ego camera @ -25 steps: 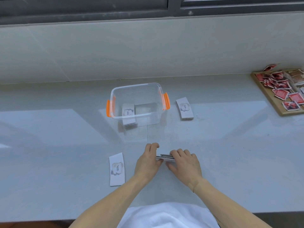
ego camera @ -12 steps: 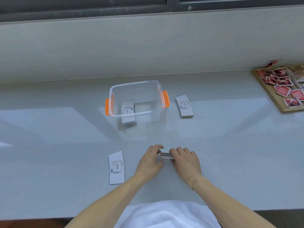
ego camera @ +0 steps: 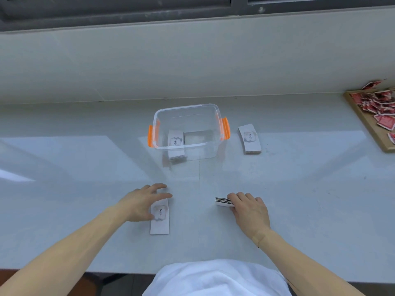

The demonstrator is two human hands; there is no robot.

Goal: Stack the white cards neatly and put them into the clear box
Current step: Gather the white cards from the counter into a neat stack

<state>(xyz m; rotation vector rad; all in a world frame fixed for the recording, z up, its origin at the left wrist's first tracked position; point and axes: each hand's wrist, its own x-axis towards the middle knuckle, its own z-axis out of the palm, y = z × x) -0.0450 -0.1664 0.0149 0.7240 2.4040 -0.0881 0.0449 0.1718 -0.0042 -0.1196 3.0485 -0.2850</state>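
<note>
A clear box with orange handles stands mid-table, and a stack of white "love" cards lies inside at its left. Another white card stack lies just right of the box. My right hand grips a small stack of cards by its right end, low over the table. My left hand is spread with fingers apart over the upper end of a single white card lying flat at the front left; its thumb touches the card.
A wooden tray of red and white square packets sits at the far right edge. A pale wall rises behind the box. My white shirt shows at the table's front edge.
My left hand let go of the held stack and moved left onto the single card. My right hand keeps the stack alone.
</note>
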